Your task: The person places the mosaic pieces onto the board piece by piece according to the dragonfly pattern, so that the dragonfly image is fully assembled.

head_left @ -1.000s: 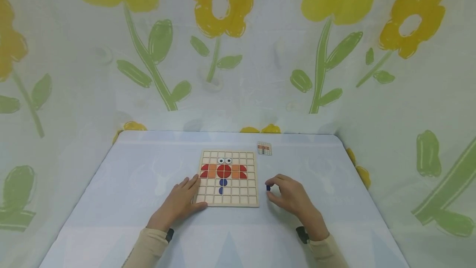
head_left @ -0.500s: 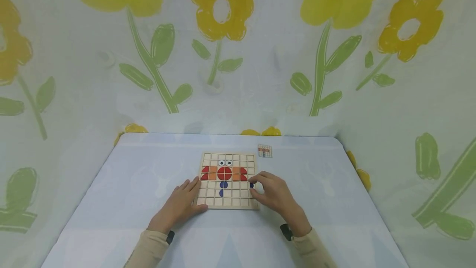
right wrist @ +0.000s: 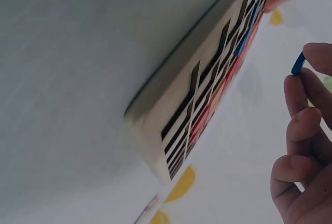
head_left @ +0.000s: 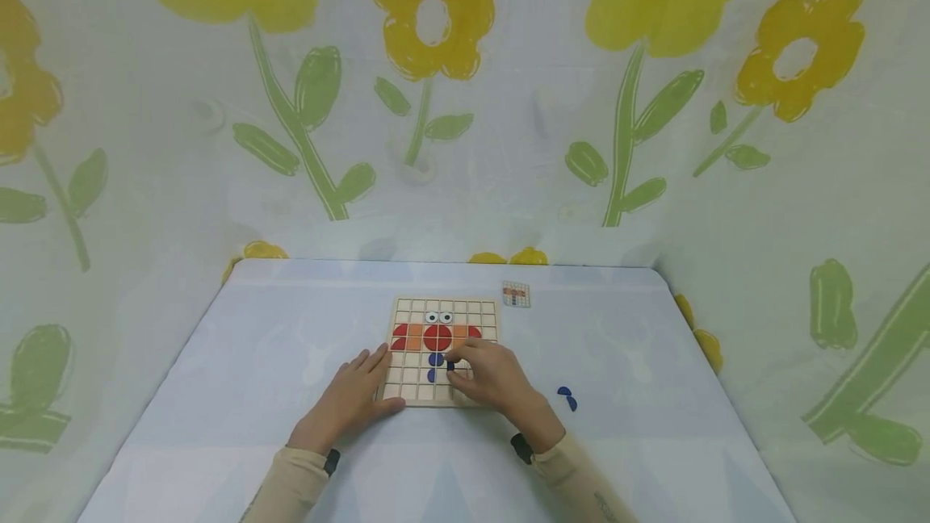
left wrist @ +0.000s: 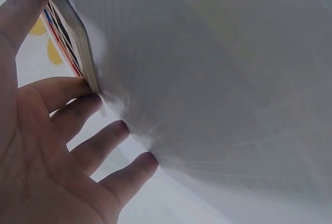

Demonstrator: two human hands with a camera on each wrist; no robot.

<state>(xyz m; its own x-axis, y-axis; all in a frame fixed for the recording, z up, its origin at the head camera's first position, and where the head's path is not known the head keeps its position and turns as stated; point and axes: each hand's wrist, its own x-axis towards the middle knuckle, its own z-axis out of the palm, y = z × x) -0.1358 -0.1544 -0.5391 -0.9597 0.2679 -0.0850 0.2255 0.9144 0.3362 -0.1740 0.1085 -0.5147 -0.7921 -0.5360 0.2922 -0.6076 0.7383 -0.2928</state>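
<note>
A wooden grid board lies flat on the table, with red, orange, eye-patterned and blue pieces set in its squares. My left hand rests at its left edge, fingers spread; in the left wrist view, thumb and fingertips touch the board's rim. My right hand is over the lower right part of the board and pinches a small blue piece between thumb and fingertip. The held piece is beside the blue pieces in the middle column, apart from the board in the right wrist view. The hand covers some squares.
Two blue half-round pieces lie on the table to the right of the right hand. A small card with a printed grid picture lies beyond the board's far right corner. Flower-printed cloth walls stand behind and at the sides.
My right hand has moved left from beside the board to over it, carrying the blue piece. Two blue pieces it had hidden now show on the table. The left hand has stayed put.
</note>
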